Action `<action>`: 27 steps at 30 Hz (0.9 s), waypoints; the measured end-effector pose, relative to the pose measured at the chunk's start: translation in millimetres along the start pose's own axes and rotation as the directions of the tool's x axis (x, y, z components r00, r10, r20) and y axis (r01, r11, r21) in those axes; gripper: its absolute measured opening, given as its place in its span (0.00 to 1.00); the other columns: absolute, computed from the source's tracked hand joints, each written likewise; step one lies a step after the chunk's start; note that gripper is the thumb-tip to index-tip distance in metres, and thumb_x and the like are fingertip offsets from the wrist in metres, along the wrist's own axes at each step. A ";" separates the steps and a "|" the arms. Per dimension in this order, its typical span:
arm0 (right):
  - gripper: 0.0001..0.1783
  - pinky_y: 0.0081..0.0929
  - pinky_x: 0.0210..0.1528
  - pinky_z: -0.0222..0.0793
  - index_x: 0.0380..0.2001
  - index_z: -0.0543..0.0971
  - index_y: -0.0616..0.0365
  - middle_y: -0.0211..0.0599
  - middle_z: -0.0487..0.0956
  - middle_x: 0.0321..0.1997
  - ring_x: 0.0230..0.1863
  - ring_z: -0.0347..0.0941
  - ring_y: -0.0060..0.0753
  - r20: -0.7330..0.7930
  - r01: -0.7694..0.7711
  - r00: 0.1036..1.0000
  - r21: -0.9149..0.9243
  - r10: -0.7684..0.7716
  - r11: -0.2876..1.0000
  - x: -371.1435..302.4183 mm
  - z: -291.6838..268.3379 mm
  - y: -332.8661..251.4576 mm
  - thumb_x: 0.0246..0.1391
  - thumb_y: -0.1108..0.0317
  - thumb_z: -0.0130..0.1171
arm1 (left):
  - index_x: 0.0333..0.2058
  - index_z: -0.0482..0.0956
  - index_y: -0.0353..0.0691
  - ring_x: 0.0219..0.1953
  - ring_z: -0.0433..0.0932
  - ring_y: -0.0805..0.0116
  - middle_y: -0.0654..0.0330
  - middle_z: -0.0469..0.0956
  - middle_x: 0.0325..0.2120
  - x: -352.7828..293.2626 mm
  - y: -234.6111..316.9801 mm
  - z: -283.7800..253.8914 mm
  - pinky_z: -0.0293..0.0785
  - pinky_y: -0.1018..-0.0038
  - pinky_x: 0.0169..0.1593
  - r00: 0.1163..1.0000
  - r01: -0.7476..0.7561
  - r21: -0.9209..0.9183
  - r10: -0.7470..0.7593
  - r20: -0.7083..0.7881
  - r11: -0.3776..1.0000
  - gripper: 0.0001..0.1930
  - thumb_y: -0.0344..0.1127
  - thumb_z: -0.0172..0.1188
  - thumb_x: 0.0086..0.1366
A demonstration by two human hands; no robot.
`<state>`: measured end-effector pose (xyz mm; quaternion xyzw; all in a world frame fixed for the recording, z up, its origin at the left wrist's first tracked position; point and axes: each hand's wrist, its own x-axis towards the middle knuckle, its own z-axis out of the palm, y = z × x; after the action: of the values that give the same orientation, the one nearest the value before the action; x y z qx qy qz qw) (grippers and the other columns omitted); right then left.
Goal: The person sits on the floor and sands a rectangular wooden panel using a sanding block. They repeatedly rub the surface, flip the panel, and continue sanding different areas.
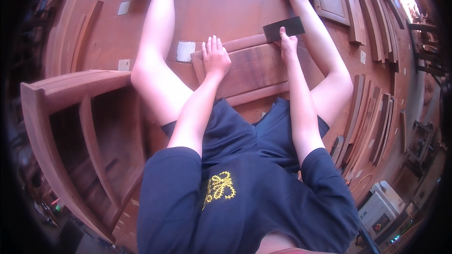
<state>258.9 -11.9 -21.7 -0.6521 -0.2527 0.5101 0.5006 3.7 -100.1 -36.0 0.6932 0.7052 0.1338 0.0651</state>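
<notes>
Between my legs lies a framed wooden panel [252, 71], reddish brown with raised rails along its edges. My left hand [216, 57] rests on the panel's left end, its fingers stretched out toward the far rail. At the panel's far right corner, my right hand [287, 45] grips a thin dark rectangular sheet [284, 28], thumb on top and the other fingers mostly hidden. The sheet looks flat and stiff; whether it is sandpaper or a scraper I cannot tell. It overlaps the end of the far rail and reaches close to my right shin.
A wooden frame with curved rails [84, 84] stands close on my left. Wooden strips [369, 117] lie in rows on the right, near another panel [332, 2]. A grey-white box [382, 204] sits at the lower right. Pale square patches [186, 51] dot the reddish floor.
</notes>
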 end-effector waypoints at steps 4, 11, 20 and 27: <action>0.19 0.28 0.32 0.81 0.37 0.76 0.68 0.42 0.81 0.36 0.34 0.81 0.31 0.137 -0.002 0.990 -0.098 0.016 0.995 -7.4 5.9 -3.5 0.60 0.58 0.60 | 0.59 0.66 0.28 0.68 0.56 0.55 0.48 0.63 0.62 2.7 -3.1 3.4 0.42 0.55 0.71 1.000 0.007 0.006 -0.007 -0.010 1.000 0.26 0.37 0.45 0.65; 0.18 0.30 0.33 0.81 0.35 0.77 0.68 0.41 0.80 0.35 0.33 0.80 0.31 0.006 0.097 0.995 -0.138 -0.097 0.986 -19.4 26.1 18.9 0.62 0.59 0.58 | 0.58 0.66 0.28 0.68 0.56 0.55 0.47 0.63 0.62 1.0 -0.8 2.2 0.42 0.55 0.71 1.000 0.005 0.006 -0.005 -0.003 1.000 0.26 0.37 0.45 0.65; 0.17 0.37 0.38 0.84 0.37 0.75 0.73 0.48 0.80 0.39 0.38 0.81 0.41 0.120 -0.114 0.986 -0.026 0.116 0.993 -5.5 31.7 -14.2 0.62 0.64 0.56 | 0.58 0.66 0.27 0.68 0.56 0.53 0.46 0.63 0.62 2.5 -2.4 3.4 0.43 0.55 0.71 1.000 0.019 0.003 -0.019 -0.012 1.000 0.26 0.37 0.45 0.65; 0.21 0.32 0.28 0.74 0.22 0.76 0.69 0.38 0.78 0.24 0.29 0.77 0.28 0.069 0.193 0.981 -0.281 -0.180 0.940 -11.9 52.1 17.5 0.60 0.60 0.60 | 0.61 0.62 0.27 0.69 0.54 0.54 0.45 0.60 0.64 1.4 -0.4 4.3 0.41 0.56 0.72 0.998 0.025 0.016 -0.024 -0.060 1.000 0.28 0.38 0.44 0.66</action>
<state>203.6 -7.8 -31.6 -0.6799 -0.3951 0.4321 0.4414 4.5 -98.3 -40.0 0.6807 0.7165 0.1476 0.0397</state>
